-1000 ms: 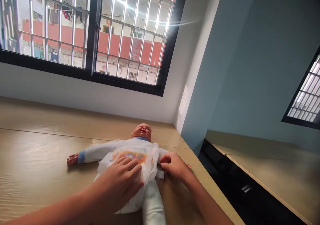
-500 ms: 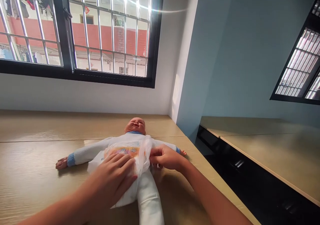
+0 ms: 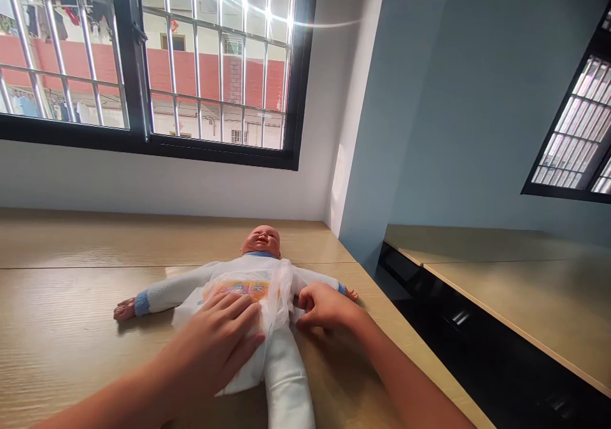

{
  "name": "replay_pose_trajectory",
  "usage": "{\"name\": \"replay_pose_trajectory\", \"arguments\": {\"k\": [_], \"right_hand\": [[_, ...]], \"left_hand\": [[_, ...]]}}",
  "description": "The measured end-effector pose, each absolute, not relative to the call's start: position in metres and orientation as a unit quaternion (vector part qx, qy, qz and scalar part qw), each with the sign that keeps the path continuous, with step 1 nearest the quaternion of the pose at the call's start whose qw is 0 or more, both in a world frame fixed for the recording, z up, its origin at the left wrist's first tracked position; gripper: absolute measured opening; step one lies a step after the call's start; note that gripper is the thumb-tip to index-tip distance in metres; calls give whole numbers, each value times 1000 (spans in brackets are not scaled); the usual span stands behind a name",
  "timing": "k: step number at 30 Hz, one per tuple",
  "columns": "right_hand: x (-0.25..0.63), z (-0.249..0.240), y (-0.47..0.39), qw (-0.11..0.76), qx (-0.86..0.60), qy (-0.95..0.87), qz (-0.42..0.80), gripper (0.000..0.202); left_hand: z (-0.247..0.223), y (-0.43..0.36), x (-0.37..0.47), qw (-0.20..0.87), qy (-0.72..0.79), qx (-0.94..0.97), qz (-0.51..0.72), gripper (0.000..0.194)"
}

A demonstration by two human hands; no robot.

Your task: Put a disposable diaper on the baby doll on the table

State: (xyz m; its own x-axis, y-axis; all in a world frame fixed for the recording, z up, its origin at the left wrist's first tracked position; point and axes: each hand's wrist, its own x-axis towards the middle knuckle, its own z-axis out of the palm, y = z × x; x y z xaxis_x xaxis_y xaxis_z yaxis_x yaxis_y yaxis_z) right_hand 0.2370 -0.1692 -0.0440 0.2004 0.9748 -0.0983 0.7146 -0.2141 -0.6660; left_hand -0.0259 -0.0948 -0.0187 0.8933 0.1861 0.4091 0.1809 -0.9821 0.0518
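Diaper (image 3: 248, 302) is lying over the doll (image 3: 260, 270) near the counter's (image 3: 71, 327) right edge, left hand (image 3: 214, 346) pressing flat on it with fingers spread, right hand (image 3: 324, 307) pinching its side flap.

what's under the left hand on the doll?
The left hand lies flat on a white diaper with an orange printed band, wrapped over the baby doll on the wooden table. The diaper's front and the doll's hips beneath are covered.

The right hand (image 3: 324, 306) has slid down off the diaper (image 3: 267, 302).
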Motion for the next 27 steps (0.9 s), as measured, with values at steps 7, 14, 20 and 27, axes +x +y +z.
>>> {"name": "replay_pose_trajectory", "arguments": {"k": [7, 14, 20, 27], "right_hand": [[251, -40, -167, 254, -680, -610, 318, 15], [255, -39, -167, 289, -660, -590, 363, 24], [249, -48, -164, 320, -628, -571, 420, 40], [243, -45, -165, 325, -627, -611, 359, 27]], "left_hand": [[-21, -93, -27, -4, 94, 974, 207, 23], [-22, -91, -26, -2, 95, 976, 195, 23], [-21, -93, -25, 0, 94, 974, 204, 22], [-20, -93, -24, -7, 90, 973, 212, 19]]}}
